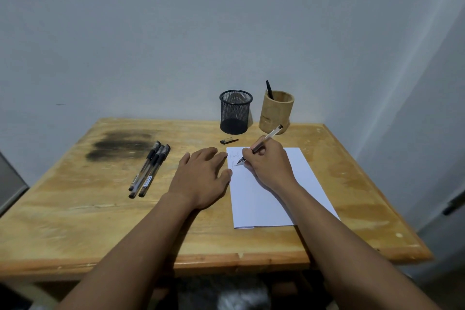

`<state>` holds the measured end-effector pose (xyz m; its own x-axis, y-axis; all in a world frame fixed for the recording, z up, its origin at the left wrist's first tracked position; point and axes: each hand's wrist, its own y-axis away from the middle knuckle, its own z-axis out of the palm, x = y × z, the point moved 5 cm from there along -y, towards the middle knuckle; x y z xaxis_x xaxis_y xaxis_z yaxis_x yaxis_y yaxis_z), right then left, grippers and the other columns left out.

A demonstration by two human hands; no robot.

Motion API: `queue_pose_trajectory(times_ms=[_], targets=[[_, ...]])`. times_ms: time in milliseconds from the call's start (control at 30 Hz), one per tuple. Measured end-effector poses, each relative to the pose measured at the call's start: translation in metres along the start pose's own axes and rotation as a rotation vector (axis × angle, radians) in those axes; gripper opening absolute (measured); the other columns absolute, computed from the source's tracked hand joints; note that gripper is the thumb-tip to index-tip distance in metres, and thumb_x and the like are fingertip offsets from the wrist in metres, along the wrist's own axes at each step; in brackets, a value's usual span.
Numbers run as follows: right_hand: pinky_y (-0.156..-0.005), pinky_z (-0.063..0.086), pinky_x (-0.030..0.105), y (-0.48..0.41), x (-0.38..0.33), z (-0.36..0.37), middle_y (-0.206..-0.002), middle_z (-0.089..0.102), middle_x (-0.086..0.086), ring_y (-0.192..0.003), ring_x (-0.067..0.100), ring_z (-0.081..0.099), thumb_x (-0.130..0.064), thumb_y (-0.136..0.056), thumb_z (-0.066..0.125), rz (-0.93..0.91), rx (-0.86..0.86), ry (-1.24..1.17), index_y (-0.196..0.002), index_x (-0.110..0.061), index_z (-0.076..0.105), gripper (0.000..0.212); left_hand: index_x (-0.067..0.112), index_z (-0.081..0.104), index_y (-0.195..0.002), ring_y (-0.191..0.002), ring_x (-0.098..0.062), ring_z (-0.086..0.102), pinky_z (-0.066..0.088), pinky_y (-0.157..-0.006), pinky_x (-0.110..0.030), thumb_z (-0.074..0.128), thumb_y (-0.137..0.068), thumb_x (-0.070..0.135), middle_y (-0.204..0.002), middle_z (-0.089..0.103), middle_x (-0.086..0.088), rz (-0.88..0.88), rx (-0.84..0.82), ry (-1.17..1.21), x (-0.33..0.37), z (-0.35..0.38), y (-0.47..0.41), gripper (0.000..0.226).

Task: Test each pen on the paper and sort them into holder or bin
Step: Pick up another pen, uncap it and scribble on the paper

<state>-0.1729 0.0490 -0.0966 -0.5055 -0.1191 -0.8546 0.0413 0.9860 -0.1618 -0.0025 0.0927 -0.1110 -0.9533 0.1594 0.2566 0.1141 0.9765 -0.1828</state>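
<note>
Right hand (270, 163) pinches the slim clear plastic pen (261, 145) low by its tip on the white paper sheet (271, 199), light, rigid, slippery-looking; left hand (201, 176) lies flat, empty.

Two bare forearms are seen, uncovered up to the bottom edge of the view, with no sleeve on either. The bare left hand (201, 178) and the bare right hand (270, 166) are unadorned: neither ring, watch nor bracelet is worn. Fingernails are kept short.
</note>
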Motion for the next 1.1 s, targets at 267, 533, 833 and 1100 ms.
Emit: queue_pose_trajectory(times_ms=[267,533,833,1100], targets=[[-0.058,0.046,0.016,0.001,-0.002,-0.003,-0.087,0.072,0.002,-0.078,0.012,0.069,-0.028,-0.093,0.069,0.022,0.004,0.002,-0.099,-0.011,0.066,0.018,0.037,0.034,-0.150,-0.147,-0.018,0.024,0.011,-0.121,-0.048,0.035,-0.091,0.059,-0.159,0.032,0.005,-0.006,-0.025,-0.001,-0.001,-0.001,0.001,0.063],[-0.057,0.049,0.020,0.001,-0.002,-0.005,-0.083,0.072,0.004,-0.074,0.013,0.069,-0.026,-0.093,0.069,0.033,0.022,-0.012,-0.094,-0.011,0.066,0.016,0.036,0.034,-0.150,-0.147,-0.019,0.024,0.013,-0.120,-0.049,0.031,-0.083,0.064,-0.159,0.032,0.004,-0.013,-0.040,-0.011,0.001,-0.003,0.001,0.073],[-0.047,0.045,0.011,-0.003,-0.007,-0.018,-0.076,0.069,0.003,-0.064,0.007,0.062,-0.018,-0.093,0.067,0.073,0.097,-0.302,-0.095,-0.002,0.069,0.015,0.036,0.048,-0.141,-0.136,-0.022,0.039,0.028,-0.112,-0.049,0.037,-0.079,0.062,-0.149,0.046,0.003,-0.048,-0.066,0.030,0.006,-0.014,-0.004,0.068],[-0.057,0.049,0.037,-0.017,-0.013,-0.024,-0.069,0.066,0.011,-0.057,0.022,0.055,-0.016,-0.094,0.061,0.132,0.022,-0.445,-0.081,0.001,0.071,0.023,0.029,0.067,-0.112,-0.109,-0.027,0.060,0.049,-0.089,-0.043,0.047,-0.091,0.048,-0.116,0.068,-0.001,-0.202,0.098,0.173,-0.011,-0.025,-0.064,0.035]])
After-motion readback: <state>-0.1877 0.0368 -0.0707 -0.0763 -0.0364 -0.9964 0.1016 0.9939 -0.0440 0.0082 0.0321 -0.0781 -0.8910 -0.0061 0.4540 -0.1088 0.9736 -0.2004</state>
